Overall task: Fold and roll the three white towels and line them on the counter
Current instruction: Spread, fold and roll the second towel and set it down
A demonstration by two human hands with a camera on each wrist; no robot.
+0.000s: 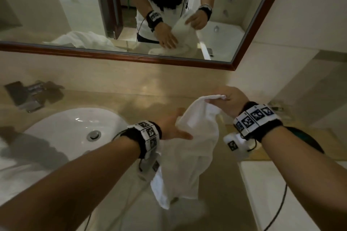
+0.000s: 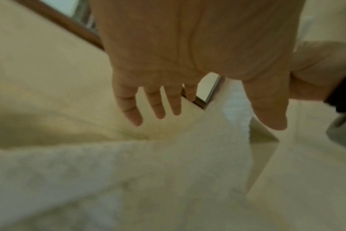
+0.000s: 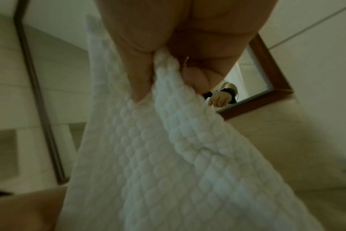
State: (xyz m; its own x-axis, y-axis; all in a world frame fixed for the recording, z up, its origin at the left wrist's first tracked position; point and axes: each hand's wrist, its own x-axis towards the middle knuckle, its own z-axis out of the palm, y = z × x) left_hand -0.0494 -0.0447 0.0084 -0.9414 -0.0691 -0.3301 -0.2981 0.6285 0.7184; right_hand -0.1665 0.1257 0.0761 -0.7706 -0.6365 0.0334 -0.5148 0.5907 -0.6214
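A white waffle-textured towel (image 1: 197, 148) hangs in the air above the beige counter (image 1: 142, 99), right of the sink. My right hand (image 1: 228, 102) pinches its top corner between thumb and fingers; the right wrist view shows the towel (image 3: 168, 148) bunched in that pinch (image 3: 148, 62). My left hand (image 1: 173, 127) is spread, fingers straight, against the left side of the hanging cloth. In the left wrist view its fingers (image 2: 158, 107) are apart, with towel (image 2: 128, 179) below them. More white cloth (image 1: 13, 170) lies blurred at the far left.
A white sink basin (image 1: 75, 129) with a chrome drain sits left of the towel, a chrome faucet (image 1: 32, 95) behind it. A wood-framed mirror (image 1: 131, 56) runs along the back wall. A white ledge (image 1: 277, 193) lies at the lower right.
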